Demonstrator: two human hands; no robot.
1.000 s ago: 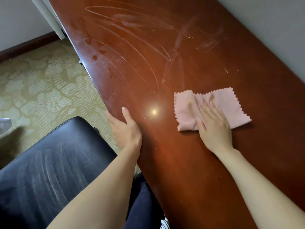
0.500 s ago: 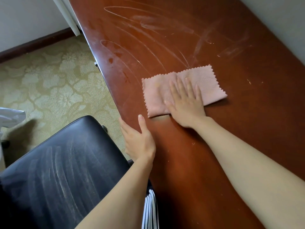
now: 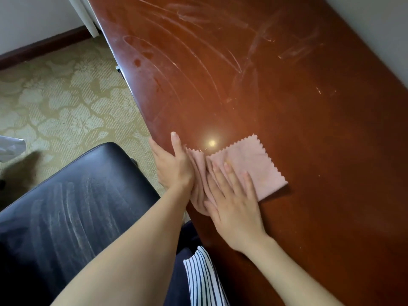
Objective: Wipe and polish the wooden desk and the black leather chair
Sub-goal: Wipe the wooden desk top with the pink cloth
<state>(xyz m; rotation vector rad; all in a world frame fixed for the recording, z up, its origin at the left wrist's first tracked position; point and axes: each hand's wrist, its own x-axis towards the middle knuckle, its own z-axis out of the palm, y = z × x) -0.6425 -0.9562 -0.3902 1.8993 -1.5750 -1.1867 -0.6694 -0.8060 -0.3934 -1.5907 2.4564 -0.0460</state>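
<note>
A reddish-brown wooden desk (image 3: 309, 140) fills the right of the view, with dusty wipe streaks on its far part. A pink cloth (image 3: 254, 164) with zigzag edges lies flat near the desk's left edge. My right hand (image 3: 231, 195) presses on it with straight, spread fingers. My left hand (image 3: 172, 164) rests on the desk's edge, thumb on top, right beside the cloth's bunched left end. The black leather chair (image 3: 66, 206) stands at lower left, its surface marked with pale dusty streaks.
Patterned beige carpet (image 3: 61, 107) lies left of the desk. A pale wall with dark skirting (image 3: 33, 49) is at upper left, and another pale wall (image 3: 379, 29) runs along the desk's far right side. Striped fabric (image 3: 203, 279) shows below.
My right hand has drawn the cloth back toward me and to the left, up against my left hand. The left hand has stayed on the desk's edge.
</note>
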